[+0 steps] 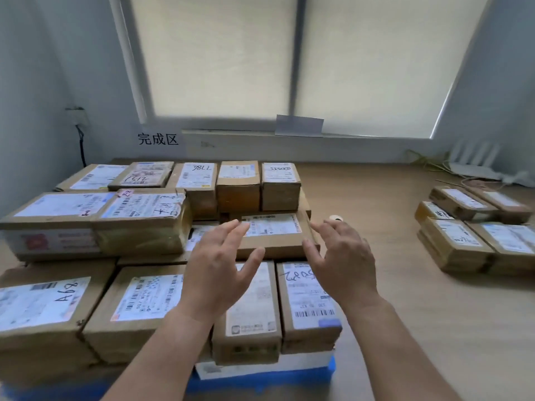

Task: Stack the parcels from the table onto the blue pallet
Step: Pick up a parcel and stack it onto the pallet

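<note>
Cardboard parcels [139,299] are stacked in layers on the blue pallet [260,382], seen at the bottom edge. The left hand [214,273] and right hand [344,261] are held open, fingers spread and nothing grasped, on either side of a flat parcel [272,233] lying on the stack. To the right, well apart, further parcels [469,230] are laid on a wood-toned surface [376,198].

Soft daylight filters through the drawn blinds [220,53] ahead of me; frame edges bow, parcels [139,233] slightly smeared.
</note>
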`<action>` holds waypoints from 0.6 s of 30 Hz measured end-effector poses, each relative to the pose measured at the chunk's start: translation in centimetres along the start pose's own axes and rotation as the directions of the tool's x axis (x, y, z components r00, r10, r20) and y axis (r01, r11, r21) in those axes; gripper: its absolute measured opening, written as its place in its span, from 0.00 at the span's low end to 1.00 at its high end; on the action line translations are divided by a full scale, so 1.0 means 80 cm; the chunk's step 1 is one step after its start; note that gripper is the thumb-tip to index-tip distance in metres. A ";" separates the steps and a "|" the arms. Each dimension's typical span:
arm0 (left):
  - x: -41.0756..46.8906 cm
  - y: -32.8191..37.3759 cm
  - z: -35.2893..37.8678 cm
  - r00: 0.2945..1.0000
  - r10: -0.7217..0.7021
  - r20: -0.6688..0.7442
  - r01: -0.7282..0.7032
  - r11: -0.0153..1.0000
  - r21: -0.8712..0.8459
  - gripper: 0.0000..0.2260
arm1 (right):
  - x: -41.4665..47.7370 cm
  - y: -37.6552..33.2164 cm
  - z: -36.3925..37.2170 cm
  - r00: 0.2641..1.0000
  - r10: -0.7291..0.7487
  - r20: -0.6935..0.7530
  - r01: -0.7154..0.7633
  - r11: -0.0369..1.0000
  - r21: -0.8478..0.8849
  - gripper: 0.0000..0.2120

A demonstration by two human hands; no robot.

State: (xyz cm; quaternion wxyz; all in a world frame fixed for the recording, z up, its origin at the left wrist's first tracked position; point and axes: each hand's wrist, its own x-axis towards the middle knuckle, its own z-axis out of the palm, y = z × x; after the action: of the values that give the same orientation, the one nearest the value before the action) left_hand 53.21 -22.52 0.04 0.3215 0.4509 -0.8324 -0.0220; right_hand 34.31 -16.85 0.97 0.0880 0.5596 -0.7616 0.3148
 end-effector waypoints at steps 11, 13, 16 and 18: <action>-0.003 0.202 0.095 0.989 0.113 0.098 -0.114 0.994 0.001 0.31 | -0.054 0.186 -0.092 0.989 0.149 0.023 -0.146 0.984 -0.099 0.22; -0.006 0.233 0.118 0.987 0.097 0.127 -0.096 0.995 -0.012 0.34 | -0.064 0.219 -0.111 0.983 0.170 0.070 -0.160 0.979 -0.130 0.26; -0.011 0.278 0.154 0.978 0.083 0.193 -0.079 0.996 -0.027 0.38 | -0.081 0.265 -0.139 0.975 0.196 0.101 -0.177 0.968 -0.176 0.30; -0.015 0.304 0.174 0.967 0.094 0.237 -0.086 0.995 -0.044 0.38 | -0.091 0.289 -0.154 0.971 0.217 0.104 -0.194 0.962 -0.192 0.32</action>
State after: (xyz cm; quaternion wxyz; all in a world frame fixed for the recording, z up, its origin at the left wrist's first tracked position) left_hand 28.07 -10.73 -3.65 0.2274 0.4013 -0.8841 -0.0754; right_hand 13.23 0.12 -1.66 0.0575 0.4856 -0.8449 0.2168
